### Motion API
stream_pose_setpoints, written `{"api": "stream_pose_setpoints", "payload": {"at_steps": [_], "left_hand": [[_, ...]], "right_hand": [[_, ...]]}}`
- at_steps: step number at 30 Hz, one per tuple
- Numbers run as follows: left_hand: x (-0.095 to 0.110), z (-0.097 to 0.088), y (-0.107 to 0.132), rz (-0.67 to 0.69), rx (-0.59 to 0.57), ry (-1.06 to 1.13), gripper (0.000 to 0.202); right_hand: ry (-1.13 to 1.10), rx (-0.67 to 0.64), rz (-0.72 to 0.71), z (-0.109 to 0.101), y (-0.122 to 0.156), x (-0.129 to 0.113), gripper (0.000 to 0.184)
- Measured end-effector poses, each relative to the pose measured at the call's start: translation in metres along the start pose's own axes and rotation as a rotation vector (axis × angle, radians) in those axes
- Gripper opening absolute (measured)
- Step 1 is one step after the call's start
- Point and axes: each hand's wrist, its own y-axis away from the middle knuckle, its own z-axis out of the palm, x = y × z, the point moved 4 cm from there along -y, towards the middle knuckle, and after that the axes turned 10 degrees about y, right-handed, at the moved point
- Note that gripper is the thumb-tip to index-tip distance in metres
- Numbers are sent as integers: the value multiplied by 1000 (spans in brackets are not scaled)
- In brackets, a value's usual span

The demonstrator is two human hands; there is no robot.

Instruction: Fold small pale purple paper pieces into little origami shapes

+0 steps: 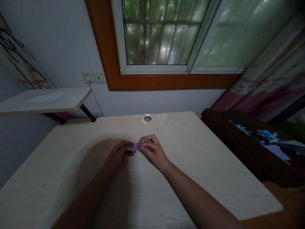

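Observation:
Between my two hands is a small, pale purple piece (pixel 132 147) that looks thin and folded, perhaps paper; its exact kind is too small to make out. My left hand (pixel 119 152) pinches its left part between thumb and fingers. The fingertips of my right hand (pixel 153 150) close on its right end. Both hands are just over the middle of the light wood-grain table (pixel 190 178), and my left arm casts a shadow on it. Fingers cover part of the purple piece.
A round cable hole (pixel 147 119) sits near the table's back edge. At the left a raised shelf (pixel 71 97) on black legs carries a white sheet (pixel 44 97). A wall socket (pixel 92 77) with a cord is behind. Dark furniture (pixel 228 140) stands beyond the right edge.

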Motion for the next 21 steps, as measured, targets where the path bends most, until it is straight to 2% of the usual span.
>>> {"api": "stream_pose_setpoints", "payload": {"at_steps": [3,7,10,12,15,18,21], "left_hand": [[8,0,2,109,-29,-57,24],[13,0,2,246,28,-160,6],[1,3,-2,175,3,-24,23],[-7,2,-5,188,57,77,42],[-12,3,-8,224,50,139,64],[-8,2,-7,296,88,116,66],[-4,0,-6,329,129,69,59]], "right_hand": [[-41,-5,17,0,-2,5,11],[-85,-49,72,1,-3,11,15],[-168,-84,191,5,-1,18,18],[-300,-109,292,9,2,23,21],[-466,-132,340,13,3,24,32],[-556,-122,328,13,2,24,45],[-596,-108,315,13,2,24,51]]}}
